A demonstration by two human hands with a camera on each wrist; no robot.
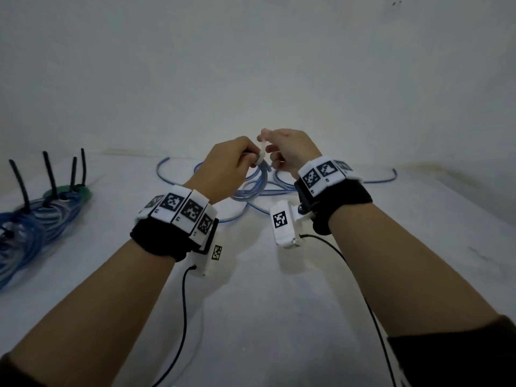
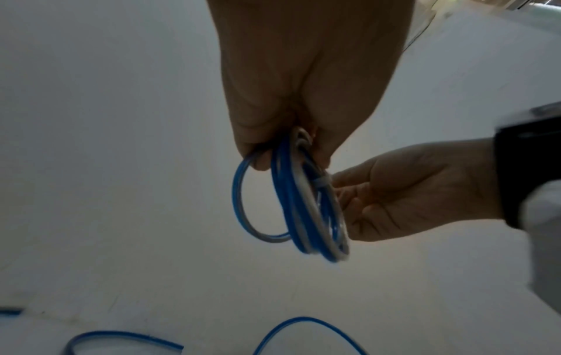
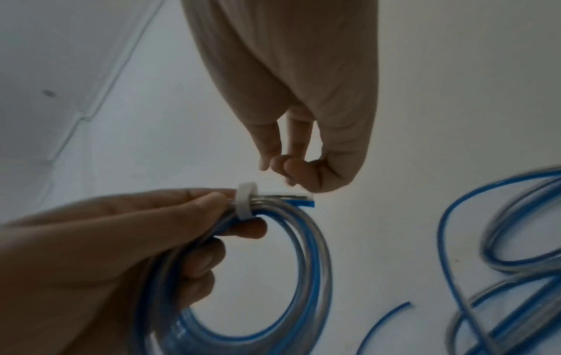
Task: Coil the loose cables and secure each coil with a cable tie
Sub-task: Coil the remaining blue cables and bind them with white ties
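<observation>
My left hand (image 1: pixel 250 159) holds a small coil of blue and clear cable (image 1: pixel 252 185) in the air above the white table (image 1: pixel 279 303). A white cable tie (image 1: pixel 261 158) is looped round the coil just beside the left fingertips. My right hand (image 1: pixel 266 141) pinches the tie's tail, which points up. In the right wrist view the tie (image 3: pixel 247 200) rings the coil (image 3: pixel 306 264), with the right hand (image 3: pixel 282 165) just above it. In the left wrist view the coil (image 2: pixel 303 216) hangs below my left hand (image 2: pixel 288 153).
Loose blue cable (image 1: pixel 173 169) sprawls on the table behind and under the hands, also in the right wrist view (image 3: pixel 501 240). At the left lie finished coils (image 1: pixel 42 222) with black ties (image 1: pixel 21 185) sticking up. A white wall stands behind.
</observation>
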